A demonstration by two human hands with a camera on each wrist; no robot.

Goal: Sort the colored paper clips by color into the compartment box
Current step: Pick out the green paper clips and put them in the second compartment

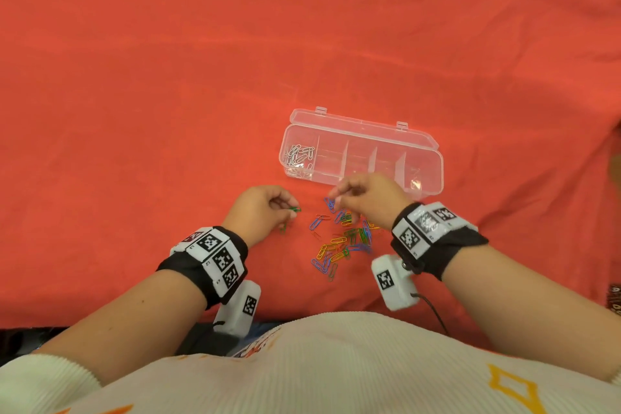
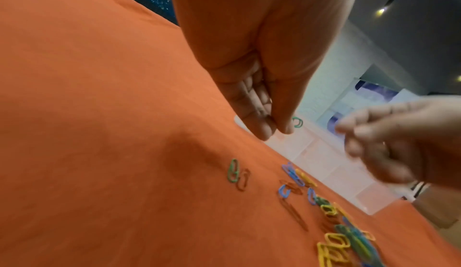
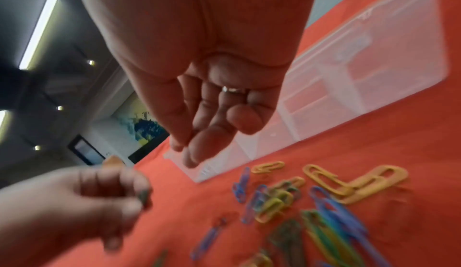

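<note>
Left hand [image 1: 260, 208] pinches a green clip [image 1: 295, 209]; right hand [image 1: 366, 193] hovers, fingers loosely curled, empty, over the clip pile [image 1: 342, 239]; box [image 1: 426, 158] at 12 o'clock holds white clips

It looked like an indoor room set up for recording, perhaps an office or a lounge; which one could not be told. The worktop was draped in a wrinkled red-orange cloth [image 1: 168, 77]. Beyond the cloth's far edge, in the right wrist view, stood a white wall with a dark-framed abstract painting [image 3: 142, 129] in blue and yellow. Above the painting ran a dark ceiling carrying a long strip light [image 3: 40, 32] and small round spotlights [image 3: 91, 62]. The person at the cloth wore wristbands [image 1: 215, 259] printed with square black-and-white markers
</note>
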